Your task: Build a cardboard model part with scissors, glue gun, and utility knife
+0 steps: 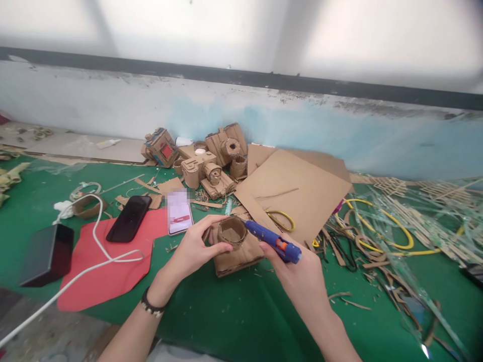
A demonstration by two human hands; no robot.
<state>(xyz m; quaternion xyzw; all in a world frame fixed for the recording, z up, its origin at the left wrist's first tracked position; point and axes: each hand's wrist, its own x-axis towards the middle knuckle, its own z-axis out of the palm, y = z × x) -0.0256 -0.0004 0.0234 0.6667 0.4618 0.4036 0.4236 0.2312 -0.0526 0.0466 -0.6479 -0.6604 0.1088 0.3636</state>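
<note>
My left hand grips the left side of a small cardboard camera model, fingers pressed against its round lens ring. A blue glue gun with an orange trigger is held in my right hand; its nozzle touches the ring's right edge. The model rests on the green table cover. A dark beaded bracelet sits on my left wrist.
Several finished cardboard cameras stand at the back. Flat cardboard sheets with yellow-handled scissors lie right of them. Two phones and a red sheet are to the left, with a white cable. Cardboard scraps litter the right side.
</note>
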